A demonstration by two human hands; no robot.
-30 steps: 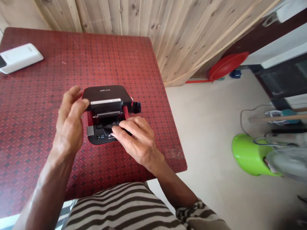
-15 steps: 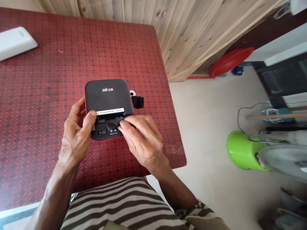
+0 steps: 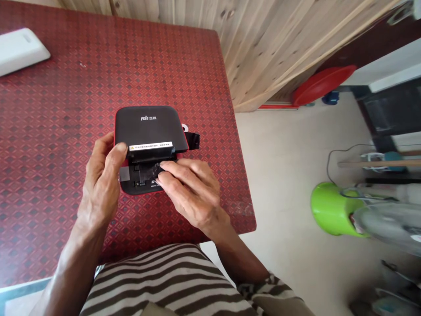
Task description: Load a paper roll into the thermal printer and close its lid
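Observation:
A small black printer-like device [image 3: 149, 127] with red sides and a white logo lies on the table. Its lid is tilted up a little at the near edge, showing a dark recess below the white warning strip [image 3: 151, 146]. My left hand [image 3: 101, 180] grips the device's left side, thumb on the lid's corner. My right hand [image 3: 194, 188] pinches a crinkled piece of black film [image 3: 148, 171] over the near part of the device. Another black strip [image 3: 193, 141] sticks out at the right, beside a partly hidden white ring [image 3: 185, 127].
The red patterned table [image 3: 75, 105] ends to the right above a pale floor. A white rounded object [image 3: 21, 50] lies at the far left. Wooden boards [image 3: 197, 15] stand behind the table. On the floor at the right is a green bucket [image 3: 324, 208].
The lid has tilted up, widening the gap under its near edge. My left thumb has risen with it. My right hand has shifted slightly left with the black film.

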